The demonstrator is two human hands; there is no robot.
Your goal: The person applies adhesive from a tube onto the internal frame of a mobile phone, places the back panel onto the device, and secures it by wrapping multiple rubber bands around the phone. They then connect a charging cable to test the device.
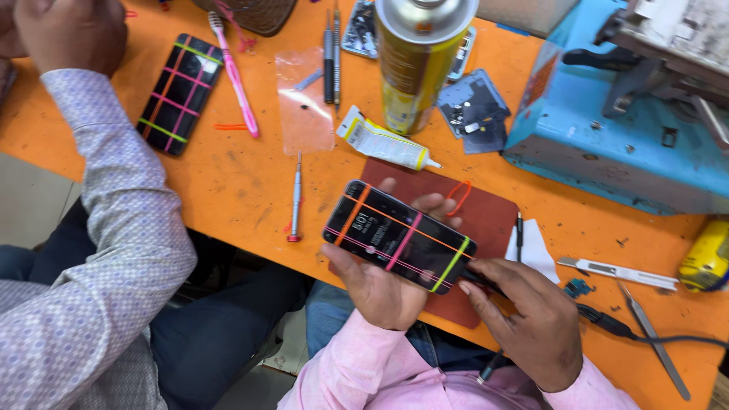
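Smartphone [399, 237] sits at lower centre of frame, screen lit, wrapped in orange, pink and yellow-green rubber bands, held above the counter [228, 182] edge. Left hand [380, 285] cups it from beneath, grip closed on the phone, fingertips showing past its upper edge. Right hand [528, 319] is at the phone's right end, grip pinched on a black cable plug [478, 279] that touches that end; black cable [645, 336] trails off to the right. Just behind the phone: a dark red mat [486, 216] with an orange rubber band [460, 196] on it. Left of it a thin screwdriver [295, 199] with a red tip cap. Above it a white glue tube [383, 142] and a tall yellow spray can [416, 61]. Upper left: a second banded phone [180, 93] lying flat, a pink toothbrush [235, 76], a clear film sheet [305, 102]. Right side: a blue machine [607, 144], a utility knife [619, 272], tweezers [653, 340], a yellow object [706, 258] at the edge. Another person's checked sleeve [114, 220] fills the left of frame, their hand [72, 30] at top left.
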